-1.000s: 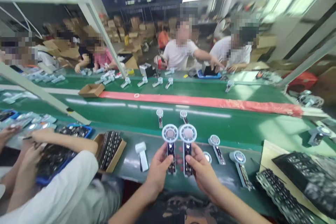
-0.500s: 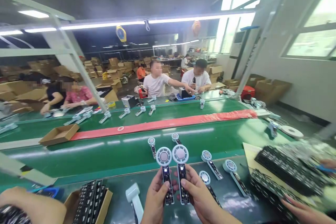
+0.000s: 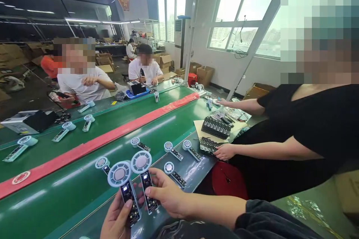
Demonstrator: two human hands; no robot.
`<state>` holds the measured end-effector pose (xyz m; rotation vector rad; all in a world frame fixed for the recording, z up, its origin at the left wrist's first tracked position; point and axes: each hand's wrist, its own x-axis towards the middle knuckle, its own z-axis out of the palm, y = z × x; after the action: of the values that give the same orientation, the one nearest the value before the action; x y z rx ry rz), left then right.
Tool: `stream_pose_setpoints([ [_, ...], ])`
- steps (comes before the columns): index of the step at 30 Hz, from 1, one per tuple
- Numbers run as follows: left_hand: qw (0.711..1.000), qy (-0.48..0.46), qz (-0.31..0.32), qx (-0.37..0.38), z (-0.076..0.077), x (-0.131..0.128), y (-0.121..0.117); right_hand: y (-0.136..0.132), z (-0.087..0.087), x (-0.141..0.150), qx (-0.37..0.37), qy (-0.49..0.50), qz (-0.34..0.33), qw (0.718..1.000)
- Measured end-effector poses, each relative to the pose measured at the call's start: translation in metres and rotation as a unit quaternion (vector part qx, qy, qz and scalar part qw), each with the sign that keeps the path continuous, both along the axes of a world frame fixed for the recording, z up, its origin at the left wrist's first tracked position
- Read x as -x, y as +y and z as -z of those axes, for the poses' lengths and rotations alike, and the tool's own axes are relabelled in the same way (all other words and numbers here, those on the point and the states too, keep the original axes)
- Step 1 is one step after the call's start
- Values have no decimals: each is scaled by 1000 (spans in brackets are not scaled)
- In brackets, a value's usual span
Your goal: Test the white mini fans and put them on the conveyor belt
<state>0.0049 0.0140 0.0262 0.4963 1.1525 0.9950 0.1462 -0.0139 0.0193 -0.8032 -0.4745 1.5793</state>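
Note:
My left hand [image 3: 117, 214] is closed round the handle of a light-blue handheld fan [image 3: 120, 174], its black circuit board bare and a small light glowing on it. A second handheld fan [image 3: 141, 163] of the same kind is gripped in my right hand [image 3: 165, 190], thumb on its board, which is lit too. Both fans are held up side by side, heads at the top. Just beyond them lie another fan [image 3: 102, 163] and one more fan [image 3: 135, 142]. To the right of my hands, several fans with bare boards, such as this fan [image 3: 169, 168], rest on the bench.
A green conveyor belt [image 3: 70, 179] with a red strip [image 3: 117, 131] runs past the bench. At right, a person in black reaches over stacked circuit boards [image 3: 215, 129]; a red stool [image 3: 228, 181] stands below. Two people in white sit across the belt.
The view has swung to the right, bringing the person in black into sight. My hands still hold both fans, which now appear lower and further left in the picture.

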Motion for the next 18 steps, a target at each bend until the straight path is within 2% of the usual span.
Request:
stream_pose_setpoints([
  [3, 1000, -2, 12, 14, -2, -2, 1, -1, 3, -2, -12, 1, -3, 1000],
  [10, 999, 12, -5, 30, -3, -5, 0, 0, 9, -8, -35, -19, -4, 999],
  [14, 1000, 15, -17, -8, 1, -13, -9, -6, 6, -16, -28, -46, -12, 998],
  [18, 998, -17, 6, -56, 14, -27, -26, -13, 9, -29, -13, -92, -30, 995],
])
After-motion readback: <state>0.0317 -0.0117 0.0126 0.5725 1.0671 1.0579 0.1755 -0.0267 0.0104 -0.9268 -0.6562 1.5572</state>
